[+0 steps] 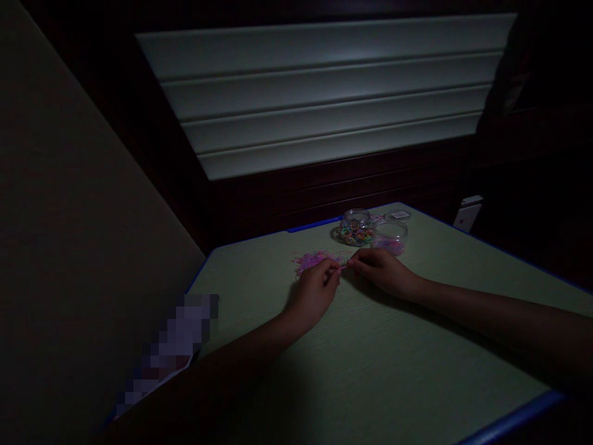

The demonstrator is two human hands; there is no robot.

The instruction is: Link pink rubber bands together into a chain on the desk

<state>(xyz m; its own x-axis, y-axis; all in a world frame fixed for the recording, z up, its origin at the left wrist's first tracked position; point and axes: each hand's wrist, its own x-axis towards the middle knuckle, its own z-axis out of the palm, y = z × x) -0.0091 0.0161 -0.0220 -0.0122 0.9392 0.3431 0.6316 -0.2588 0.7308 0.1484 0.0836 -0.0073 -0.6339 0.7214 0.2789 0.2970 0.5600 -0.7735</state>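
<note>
Over the green table (407, 352), my left hand (317, 290) is closed, thumb and fingers pinching one end of a thin pale pink strand (343, 267). The other end of the strand is pinched by my right hand (384, 272), just to the right. A loose pile of small pink and purple bands (311, 260) lies behind my left hand. Beyond my right hand stands a clear open jar (390, 238) with pink bits in it. Beside it on the left is a clear jar of multicoloured rings (356, 228).
A clear round lid (398, 216) lies at the table's far corner. A pixelated flat item (180, 334) is at the left edge. Past the right edge is a white object (467, 214). Pale slats (343, 93) rise behind the table.
</note>
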